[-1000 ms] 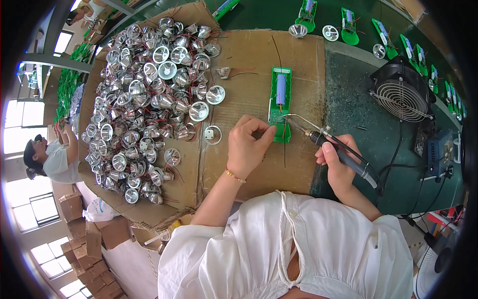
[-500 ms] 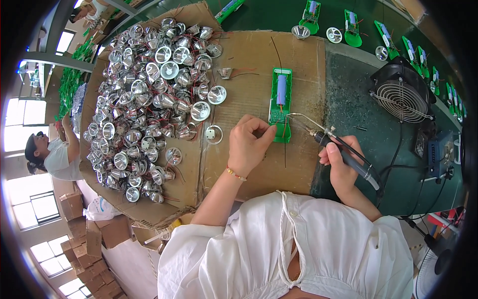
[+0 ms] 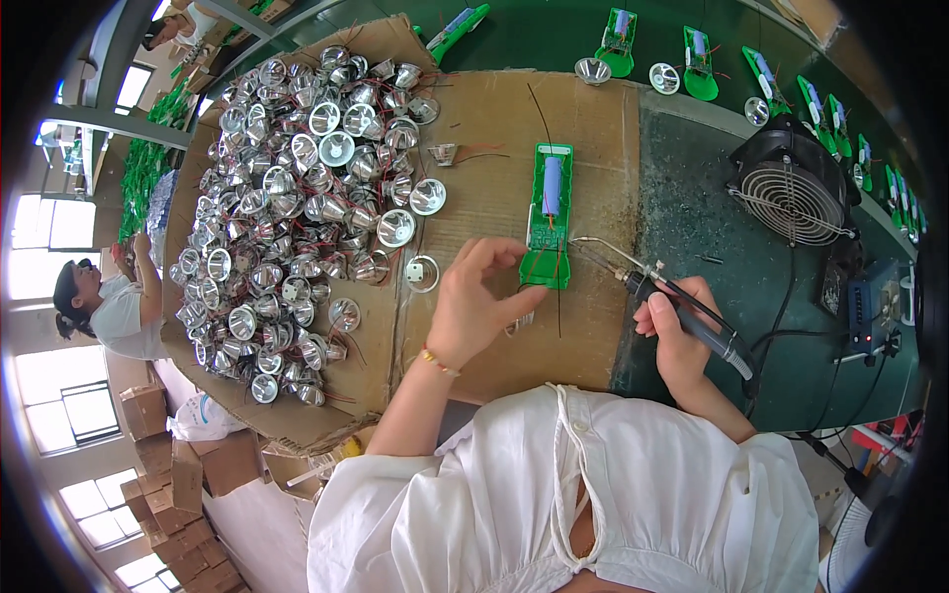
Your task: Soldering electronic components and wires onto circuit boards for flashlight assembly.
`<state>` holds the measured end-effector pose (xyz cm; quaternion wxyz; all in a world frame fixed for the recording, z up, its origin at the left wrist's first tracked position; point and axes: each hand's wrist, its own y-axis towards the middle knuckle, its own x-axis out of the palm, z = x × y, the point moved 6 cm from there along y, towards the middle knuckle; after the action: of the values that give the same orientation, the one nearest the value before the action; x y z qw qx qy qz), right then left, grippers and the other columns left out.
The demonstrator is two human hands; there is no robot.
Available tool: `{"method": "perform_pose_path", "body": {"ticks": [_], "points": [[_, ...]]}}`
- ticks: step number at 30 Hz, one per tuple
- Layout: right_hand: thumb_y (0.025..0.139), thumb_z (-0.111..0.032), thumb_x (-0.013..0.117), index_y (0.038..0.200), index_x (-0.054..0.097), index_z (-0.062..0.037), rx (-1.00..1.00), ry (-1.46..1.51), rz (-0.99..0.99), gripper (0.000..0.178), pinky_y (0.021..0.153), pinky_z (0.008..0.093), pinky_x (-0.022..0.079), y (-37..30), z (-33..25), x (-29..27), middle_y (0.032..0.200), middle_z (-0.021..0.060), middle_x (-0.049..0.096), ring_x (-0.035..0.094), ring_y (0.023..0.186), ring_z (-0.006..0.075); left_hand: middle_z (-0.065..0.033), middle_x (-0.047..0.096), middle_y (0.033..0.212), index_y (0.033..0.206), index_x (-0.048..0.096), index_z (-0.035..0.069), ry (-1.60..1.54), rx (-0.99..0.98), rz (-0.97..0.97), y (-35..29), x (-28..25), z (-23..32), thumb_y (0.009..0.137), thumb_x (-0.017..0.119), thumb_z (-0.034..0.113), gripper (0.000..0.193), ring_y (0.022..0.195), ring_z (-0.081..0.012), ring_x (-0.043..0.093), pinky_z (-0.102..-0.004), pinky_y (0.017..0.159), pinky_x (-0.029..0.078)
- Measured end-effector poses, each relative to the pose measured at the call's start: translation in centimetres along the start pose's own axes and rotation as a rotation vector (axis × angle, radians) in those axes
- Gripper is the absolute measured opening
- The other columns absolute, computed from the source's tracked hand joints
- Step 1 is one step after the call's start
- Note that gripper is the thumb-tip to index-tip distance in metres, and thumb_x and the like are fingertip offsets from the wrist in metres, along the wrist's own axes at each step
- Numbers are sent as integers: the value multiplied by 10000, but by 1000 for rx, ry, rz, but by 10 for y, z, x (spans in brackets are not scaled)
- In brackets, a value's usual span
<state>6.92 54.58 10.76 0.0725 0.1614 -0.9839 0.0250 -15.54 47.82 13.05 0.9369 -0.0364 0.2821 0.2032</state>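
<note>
A green flashlight housing point(image 3: 560, 269) with a small circuit board and a purple cylindrical battery point(image 3: 552, 186) lies lengthwise on the cardboard. Thin red and black wires cross its lower part. My left hand point(image 3: 473, 304) hovers beside its lower left side, thumb and forefinger spread apart. Partly hidden under the thumb is a silver reflector cup point(image 3: 519, 324); whether other fingers touch it, I cannot tell. In my right hand point(image 3: 682, 331) is a soldering iron point(image 3: 704, 334) with a thin curved metal tube along it. Its front end points at the board's right edge.
Many silver reflector cups point(image 3: 336, 148) with wires fill a cardboard box point(image 3: 371, 395) at left. A black fan point(image 3: 794, 193) and a blue box-shaped unit point(image 3: 870, 311) stand at right. Several green housings point(image 3: 700, 74) line the far edge. Another person point(image 3: 119, 301) works at far left.
My left hand has parted its fingers and drawn slightly left and down from the housing, exposing a reflector cup below. The iron's front end has shifted slightly off the board's middle, rightward.
</note>
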Motion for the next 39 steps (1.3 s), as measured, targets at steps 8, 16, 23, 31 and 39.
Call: {"method": "perform_pose_path", "body": {"ticks": [8,16,23,31,39], "points": [[821,-68,588,866,485,16,24,-3,-33,140,516,227,481,0,0,4,677,102,590,573,575,112,-34,555,821,829,684,50,123,228,-87,-5,3,5,683,716,63,150,726,-127,547,-242,625,445],[815,-79,605,854,498,9,14,-1,-94,144,511,225,482,6,-2,19,685,92,595,570,573,103,-31,586,762,773,664,-1,-122,-190,22,12,10,-17,742,691,81,92,625,-82,543,-218,550,437],[834,-81,560,858,474,-4,8,-29,-80,118,481,216,448,11,3,23,650,96,583,545,526,106,-67,619,672,910,602,5,-264,-269,45,15,16,-15,709,692,29,221,573,-97,575,-224,517,452],[833,-96,566,843,485,-11,66,-10,-62,118,468,207,433,17,8,28,642,81,578,533,512,95,-56,622,645,976,535,27,-144,-226,0,22,16,-10,681,699,23,339,549,-102,575,-232,508,441],[840,-125,566,851,489,-15,109,28,-57,135,454,203,418,15,9,27,640,83,576,524,499,97,-56,615,636,980,519,28,-133,-229,12,24,16,-10,676,697,23,353,547,-115,573,-240,514,439]]}}
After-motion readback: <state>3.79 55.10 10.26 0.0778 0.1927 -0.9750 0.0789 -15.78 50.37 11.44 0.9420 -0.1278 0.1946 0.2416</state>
